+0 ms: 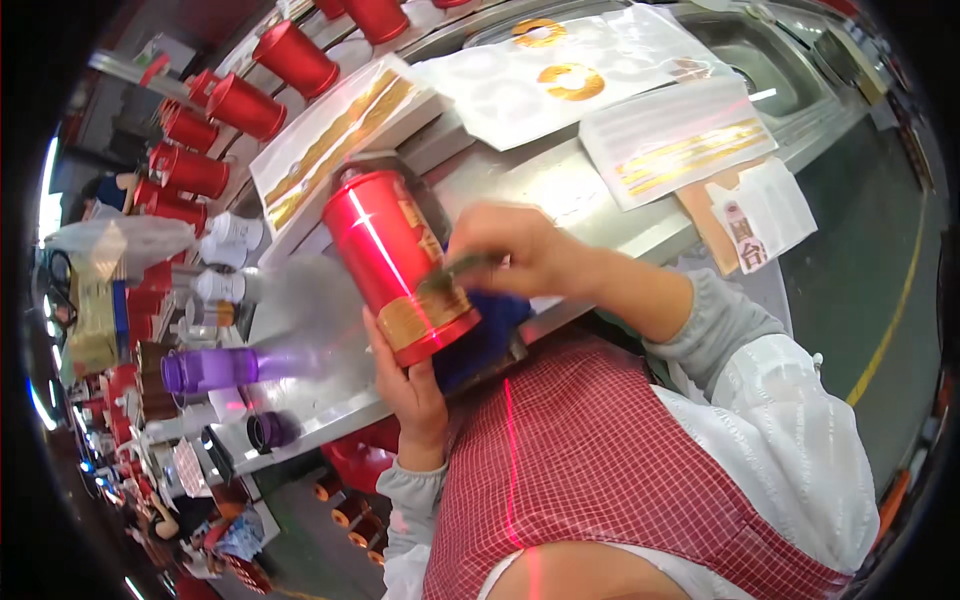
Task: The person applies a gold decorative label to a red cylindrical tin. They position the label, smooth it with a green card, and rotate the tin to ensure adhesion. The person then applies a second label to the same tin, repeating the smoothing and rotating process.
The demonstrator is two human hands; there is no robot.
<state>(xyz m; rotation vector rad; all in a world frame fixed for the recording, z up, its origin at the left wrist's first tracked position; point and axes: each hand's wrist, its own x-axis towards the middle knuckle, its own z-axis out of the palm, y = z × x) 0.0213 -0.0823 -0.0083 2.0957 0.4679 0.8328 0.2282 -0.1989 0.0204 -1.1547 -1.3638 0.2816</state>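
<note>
A shiny red cylindrical canister lies tilted in front of me, its base toward my body. Gold decals run along its side, with a wide gold band near the base. My left hand grips the base end from the near left, its thumb and a finger against the rim. My right hand is closed on a dark flat tool, blurred by motion, whose edge meets the gold band. Part of a blue cloth-like thing shows beneath the canister; the rest of it is hidden.
On the metal bench lie white sheets with gold decals and a white box. A sink is at the far right. Several red canisters stand far left. A purple bottle and dark purple cap sit left.
</note>
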